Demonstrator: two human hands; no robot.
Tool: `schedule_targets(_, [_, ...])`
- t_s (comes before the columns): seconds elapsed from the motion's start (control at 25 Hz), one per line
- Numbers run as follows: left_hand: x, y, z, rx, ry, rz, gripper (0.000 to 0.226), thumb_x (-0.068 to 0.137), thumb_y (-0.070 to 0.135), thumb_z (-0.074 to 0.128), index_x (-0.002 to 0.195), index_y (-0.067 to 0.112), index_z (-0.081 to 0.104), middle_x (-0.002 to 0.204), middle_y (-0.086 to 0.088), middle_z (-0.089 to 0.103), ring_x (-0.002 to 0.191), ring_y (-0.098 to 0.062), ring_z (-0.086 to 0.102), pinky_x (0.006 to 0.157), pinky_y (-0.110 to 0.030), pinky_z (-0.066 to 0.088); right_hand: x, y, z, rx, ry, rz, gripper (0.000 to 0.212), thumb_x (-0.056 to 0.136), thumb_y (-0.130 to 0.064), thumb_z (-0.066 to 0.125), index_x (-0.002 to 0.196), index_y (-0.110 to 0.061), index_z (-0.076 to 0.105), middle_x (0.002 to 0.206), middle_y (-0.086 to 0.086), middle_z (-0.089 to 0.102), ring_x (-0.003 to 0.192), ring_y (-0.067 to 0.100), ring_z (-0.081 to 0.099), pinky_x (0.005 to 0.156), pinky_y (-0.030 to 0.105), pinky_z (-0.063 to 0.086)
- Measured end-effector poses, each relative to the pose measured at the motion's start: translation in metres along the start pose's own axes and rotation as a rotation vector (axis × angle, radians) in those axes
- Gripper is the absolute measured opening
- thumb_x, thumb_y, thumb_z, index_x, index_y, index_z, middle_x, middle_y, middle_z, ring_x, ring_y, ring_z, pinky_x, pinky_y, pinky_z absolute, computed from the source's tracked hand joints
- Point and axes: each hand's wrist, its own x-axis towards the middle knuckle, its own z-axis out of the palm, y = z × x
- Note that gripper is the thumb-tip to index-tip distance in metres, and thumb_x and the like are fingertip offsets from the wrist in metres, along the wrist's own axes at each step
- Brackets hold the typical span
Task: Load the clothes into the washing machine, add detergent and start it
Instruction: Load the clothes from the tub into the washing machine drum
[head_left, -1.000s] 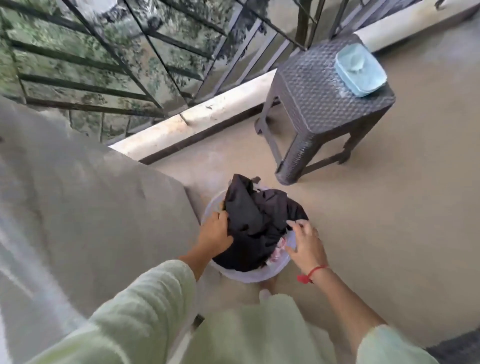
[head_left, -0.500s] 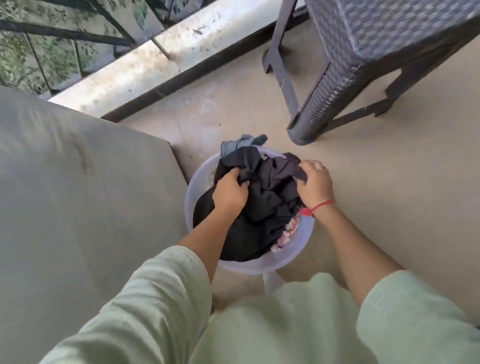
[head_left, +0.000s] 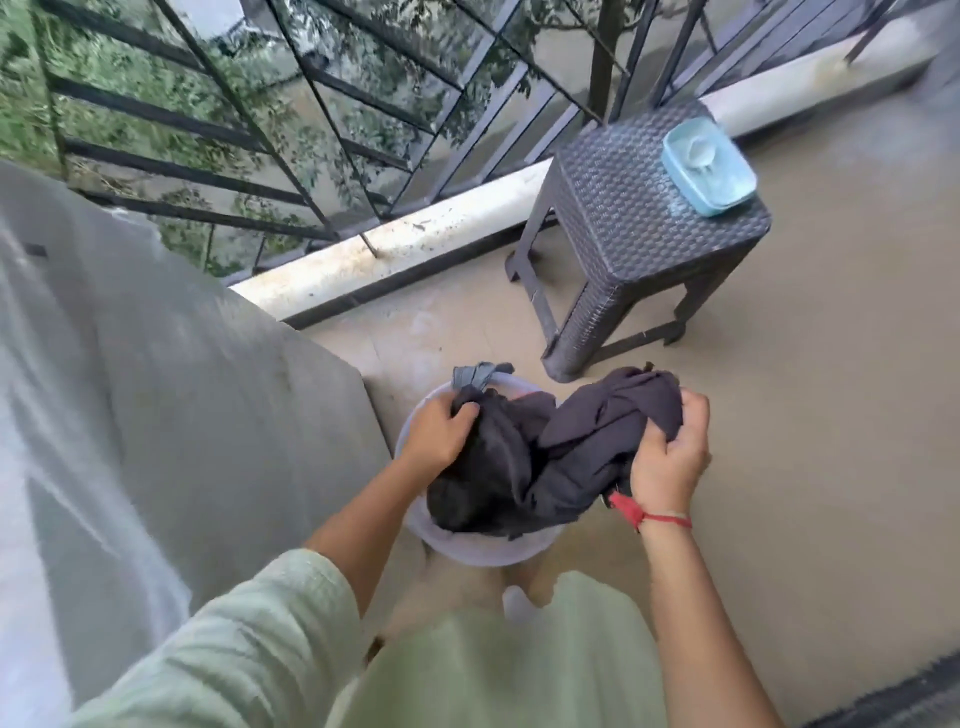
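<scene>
Floor (head_left: 805, 415) of beige concrete fills the right and centre of the view, wet-looking near the edge. On the left stands a tall bulk draped in a grey cover (head_left: 182, 389); what is under it cannot be told. A black metal railing (head_left: 260, 130) with glass panels runs along the far side above a pale, dirt-speckled ledge (head_left: 395, 249), with greenery beyond. A dark woven stool (head_left: 623, 218) stands on the floor near the ledge, well apart from the person.

Just beside the corner of the grey cover sits a round translucent tub (head_left: 483, 556) on the floor, heaped with dark clothes (head_left: 519, 467). One end of the bundle is raised out past the tub's right rim, while the rest lies inside. The person's pale green sleeves (head_left: 234, 639) show at the bottom, with both forearms reaching down.

A light blue lidded container (head_left: 709, 166) rests on the far right corner of the stool top. The left hand (head_left: 439, 434) is curled into the dark cloth at the tub's left rim. The right hand (head_left: 670, 462) grips the raised end of the bundle, fingers wrapped over the fabric. A grey garment strip (head_left: 478, 375) hangs over the tub's far rim, and a red thread (head_left: 649, 514) circles the right wrist.
</scene>
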Motion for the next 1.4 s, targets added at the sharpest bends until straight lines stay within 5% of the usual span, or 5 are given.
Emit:
schedule_targets(0.64, [-0.282,0.116,-0.378,0.100,0.830,0.886,0.023,0.095,0.020,0.053,0.110,0.006,0.064,0.106,-0.009,0.069,0.102,-0.027,0.060,0.079,-0.019,0.036,-0.169,-0.367,-0.046,0.193,0.284,-0.674,0.049,0.078,-0.010,0.039,0.123,0.007,0.045,0.121,0.028,0.057,0.107,0.044,0.055,0.082,0.035,0.036])
schedule_targets(0.84, [-0.355,0.044,-0.464,-0.029,1.158,0.854,0.024,0.094,0.023,0.050,0.106,0.007,0.064,0.097,-0.011,0.070,0.091,-0.025,0.062,0.076,-0.025,0.039,-0.264,-0.458,-0.010,0.624,0.056,-0.825,0.044,0.079,-0.001,0.039,0.122,0.007,0.043,0.110,0.001,0.051,0.093,-0.009,0.048,0.087,-0.001,0.030])
schedule_targets(1.08, [-0.451,-0.053,-0.546,-0.154,1.600,0.667,0.027,0.097,0.022,0.046,0.110,0.004,0.061,0.103,-0.015,0.066,0.095,-0.028,0.058,0.079,-0.025,0.036,-0.401,-0.529,0.046,0.937,-0.645,-0.732,0.032,0.084,-0.008,0.044,0.115,-0.013,0.047,0.106,-0.005,0.052,0.101,0.001,0.050,0.099,0.022,0.040])
schedule_targets(1.24, [-0.450,-0.114,-0.568,0.114,1.258,0.338,0.031,0.095,0.023,0.052,0.122,0.011,0.060,0.121,-0.014,0.063,0.112,-0.028,0.057,0.091,-0.029,0.040,-0.455,-0.510,0.103,0.184,-1.323,-0.898,0.035,0.089,0.010,0.043,0.115,-0.013,0.042,0.096,-0.007,0.053,0.073,-0.014,0.053,0.067,0.006,0.042])
schedule_targets(1.4, [-0.407,-0.178,-0.529,0.360,0.166,-0.173,0.039,0.093,0.042,0.052,0.128,0.025,0.050,0.127,-0.004,0.058,0.106,-0.019,0.062,0.088,-0.035,0.049,-0.419,-0.445,0.164,-1.093,-1.350,-0.948,0.052,0.088,-0.019,0.061,0.134,-0.006,0.041,0.125,0.007,0.052,0.072,0.006,0.054,0.046,0.007,0.042])
